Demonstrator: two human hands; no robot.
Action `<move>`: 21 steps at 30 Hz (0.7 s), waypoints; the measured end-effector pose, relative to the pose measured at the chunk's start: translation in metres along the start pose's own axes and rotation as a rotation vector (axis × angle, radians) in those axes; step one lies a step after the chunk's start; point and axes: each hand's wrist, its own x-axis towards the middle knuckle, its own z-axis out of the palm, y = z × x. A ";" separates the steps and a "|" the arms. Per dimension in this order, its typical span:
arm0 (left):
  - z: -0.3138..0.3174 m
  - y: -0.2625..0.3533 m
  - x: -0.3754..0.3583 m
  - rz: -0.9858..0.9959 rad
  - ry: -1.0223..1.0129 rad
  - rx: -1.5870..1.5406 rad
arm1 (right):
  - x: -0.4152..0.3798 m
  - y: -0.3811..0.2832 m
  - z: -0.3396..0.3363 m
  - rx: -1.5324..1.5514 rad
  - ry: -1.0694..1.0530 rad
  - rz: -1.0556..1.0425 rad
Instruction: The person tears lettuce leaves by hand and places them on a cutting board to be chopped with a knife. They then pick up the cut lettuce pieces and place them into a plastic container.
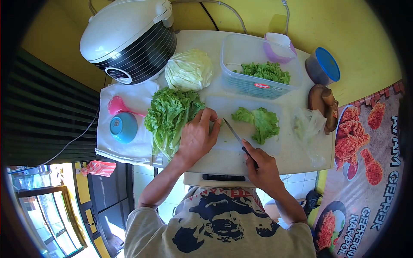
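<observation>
My right hand [261, 167] grips a knife [233, 130] by its dark handle, the blade slanting up and left over the translucent cutting board [269, 146]. Just left of the knife tip is my left hand [200, 135], its fingers curled and thumb near the index finger; whatever they hold is hidden. It lies against the right side of a bunch of green lettuce [174, 112], whose stems point toward me. On the board, right of the blade, rest loose lettuce leaves [261, 122]. Cut lettuce [266, 72] fills part of a clear plastic container [230, 77] behind the board.
A rice cooker [137, 47] stands back left beside a cabbage [189, 70]. At left are a blue bowl [123, 127] and a pink spoon [118, 105]. A plastic bag [309, 129], a wooden mortar [317, 101] and a blue-lidded tub [322, 66] stand at right.
</observation>
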 end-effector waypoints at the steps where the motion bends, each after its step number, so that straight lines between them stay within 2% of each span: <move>1: 0.000 -0.001 -0.002 0.006 0.011 -0.011 | 0.001 0.000 0.000 -0.002 0.008 -0.006; 4: -0.009 0.007 -0.007 0.055 0.029 0.040 | 0.004 -0.005 -0.003 -0.008 0.004 -0.011; 7: -0.005 -0.003 -0.011 0.187 0.066 0.107 | 0.004 -0.007 -0.003 -0.008 0.006 -0.015; 13: 0.008 0.003 -0.011 0.064 0.046 -0.193 | 0.004 -0.011 -0.004 0.032 0.068 0.008; 16: 0.010 0.001 -0.012 0.138 0.032 -0.022 | 0.002 -0.008 -0.001 0.022 0.074 0.010; 21: 0.012 -0.006 -0.015 0.166 0.052 -0.028 | 0.000 -0.004 -0.003 -0.105 0.006 0.039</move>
